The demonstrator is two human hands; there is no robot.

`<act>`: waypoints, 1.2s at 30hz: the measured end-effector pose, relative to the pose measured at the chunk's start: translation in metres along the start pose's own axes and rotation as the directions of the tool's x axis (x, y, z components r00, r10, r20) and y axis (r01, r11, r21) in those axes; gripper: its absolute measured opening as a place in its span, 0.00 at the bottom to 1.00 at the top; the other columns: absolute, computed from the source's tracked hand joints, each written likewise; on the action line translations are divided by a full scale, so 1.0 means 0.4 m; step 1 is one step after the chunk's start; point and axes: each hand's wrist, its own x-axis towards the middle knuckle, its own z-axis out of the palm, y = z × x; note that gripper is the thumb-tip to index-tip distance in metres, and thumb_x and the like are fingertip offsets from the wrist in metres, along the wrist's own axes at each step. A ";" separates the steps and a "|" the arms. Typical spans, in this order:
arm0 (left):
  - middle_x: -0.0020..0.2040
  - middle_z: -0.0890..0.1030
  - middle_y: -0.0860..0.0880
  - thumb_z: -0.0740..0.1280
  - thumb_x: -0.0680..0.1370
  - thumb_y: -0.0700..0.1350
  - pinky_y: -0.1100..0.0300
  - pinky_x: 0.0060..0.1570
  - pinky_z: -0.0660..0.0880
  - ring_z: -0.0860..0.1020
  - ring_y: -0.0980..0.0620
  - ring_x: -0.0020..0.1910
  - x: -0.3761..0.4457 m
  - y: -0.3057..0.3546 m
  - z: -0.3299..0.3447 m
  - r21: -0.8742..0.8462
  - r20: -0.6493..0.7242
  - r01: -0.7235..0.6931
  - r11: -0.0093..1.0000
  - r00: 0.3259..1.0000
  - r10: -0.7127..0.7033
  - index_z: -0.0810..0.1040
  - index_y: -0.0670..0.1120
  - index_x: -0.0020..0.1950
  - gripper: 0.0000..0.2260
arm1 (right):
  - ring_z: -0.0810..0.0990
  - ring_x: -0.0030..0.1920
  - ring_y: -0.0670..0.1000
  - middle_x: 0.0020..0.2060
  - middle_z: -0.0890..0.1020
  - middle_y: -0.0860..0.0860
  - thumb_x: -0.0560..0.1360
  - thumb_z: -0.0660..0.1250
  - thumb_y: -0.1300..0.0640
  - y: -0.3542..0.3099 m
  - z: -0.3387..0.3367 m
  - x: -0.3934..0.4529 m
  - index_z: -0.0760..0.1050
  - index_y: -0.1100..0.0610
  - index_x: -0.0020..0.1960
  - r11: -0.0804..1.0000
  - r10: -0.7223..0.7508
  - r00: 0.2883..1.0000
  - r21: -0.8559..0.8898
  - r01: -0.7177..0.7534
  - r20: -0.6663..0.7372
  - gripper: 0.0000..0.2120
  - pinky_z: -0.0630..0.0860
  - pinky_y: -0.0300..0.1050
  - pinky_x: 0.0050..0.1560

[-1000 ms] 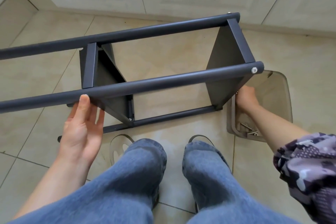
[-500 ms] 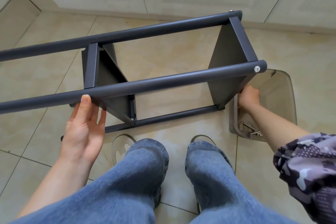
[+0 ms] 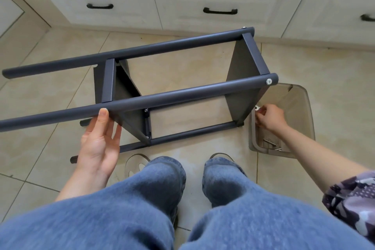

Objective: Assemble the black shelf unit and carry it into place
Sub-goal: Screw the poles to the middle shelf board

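The black shelf unit (image 3: 162, 95) lies on its side on the tiled floor, with long round posts running left to right and two flat shelf panels fixed between them. My left hand (image 3: 99, 140) is under the near upper post, fingers straight, thumb tip against the tube. At the lower right corner of the unit, beside the end panel, my right hand (image 3: 267, 116) pinches a small silver metal part (image 3: 257, 107). What the part is I cannot make out.
A clear grey plastic bin (image 3: 300, 107) stands on the floor right of the shelf, with loose screws (image 3: 271, 144) in its bottom. Cream cabinet drawers with black handles (image 3: 220, 11) line the far side. My legs and shoes are in front, close to the lower post.
The view pulled back and upward. My right hand shifted slightly right from the panel corner, and the silver part now shows in its fingers. My left hand kept its place under the post.
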 end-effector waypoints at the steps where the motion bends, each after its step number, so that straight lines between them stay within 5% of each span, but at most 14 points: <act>1: 0.58 0.83 0.53 0.69 0.79 0.47 0.55 0.71 0.69 0.81 0.58 0.60 -0.002 0.001 0.005 0.003 0.007 0.011 1.000 1.000 -0.011 0.79 0.52 0.54 0.05 | 0.81 0.50 0.64 0.46 0.83 0.61 0.78 0.66 0.60 0.000 -0.011 -0.017 0.79 0.62 0.51 0.999 -0.024 1.000 0.024 0.024 0.013 0.06 0.79 0.60 0.55; 8: 0.50 0.84 0.53 0.68 0.80 0.45 0.55 0.72 0.68 0.82 0.59 0.52 -0.014 0.020 0.004 -0.005 0.048 0.034 0.999 0.998 -0.034 0.79 0.51 0.51 0.02 | 0.84 0.37 0.52 0.35 0.84 0.51 0.77 0.68 0.60 -0.053 -0.114 -0.219 0.79 0.51 0.45 0.935 -0.162 0.986 0.314 0.167 -0.041 0.06 0.83 0.51 0.46; 17: 0.49 0.83 0.53 0.68 0.81 0.43 0.56 0.68 0.70 0.82 0.60 0.47 -0.028 0.028 0.012 0.002 0.059 0.027 1.000 0.998 -0.027 0.79 0.51 0.48 0.04 | 0.82 0.33 0.49 0.36 0.86 0.54 0.76 0.70 0.63 -0.267 -0.239 -0.473 0.83 0.59 0.47 0.770 -0.465 0.881 0.530 0.354 0.087 0.03 0.78 0.35 0.37; 22: 0.56 0.82 0.48 0.70 0.79 0.44 0.56 0.69 0.69 0.79 0.52 0.60 -0.035 0.025 0.008 0.044 -0.003 0.005 0.999 1.000 -0.005 0.80 0.49 0.52 0.03 | 0.86 0.38 0.53 0.40 0.87 0.56 0.75 0.70 0.65 -0.438 -0.258 -0.501 0.82 0.62 0.50 0.685 -0.605 0.771 0.623 0.377 0.199 0.05 0.81 0.39 0.41; 27: 0.41 0.85 0.57 0.71 0.78 0.41 0.62 0.59 0.72 0.82 0.59 0.49 -0.011 0.013 0.000 0.020 -0.007 -0.052 0.998 0.999 0.052 0.82 0.49 0.47 0.02 | 0.84 0.38 0.48 0.40 0.86 0.56 0.74 0.71 0.62 -0.614 -0.226 -0.462 0.83 0.62 0.48 0.677 -0.677 0.702 0.562 0.475 0.223 0.04 0.81 0.39 0.40; 36: 0.41 0.86 0.54 0.77 0.60 0.50 0.63 0.54 0.76 0.84 0.59 0.46 0.013 0.018 -0.007 0.025 -0.001 -0.127 0.992 0.992 0.127 0.88 0.51 0.38 0.09 | 0.82 0.35 0.47 0.38 0.86 0.55 0.74 0.73 0.59 -0.797 -0.071 -0.287 0.84 0.61 0.48 0.824 -0.555 0.697 0.418 0.384 0.454 0.05 0.80 0.35 0.38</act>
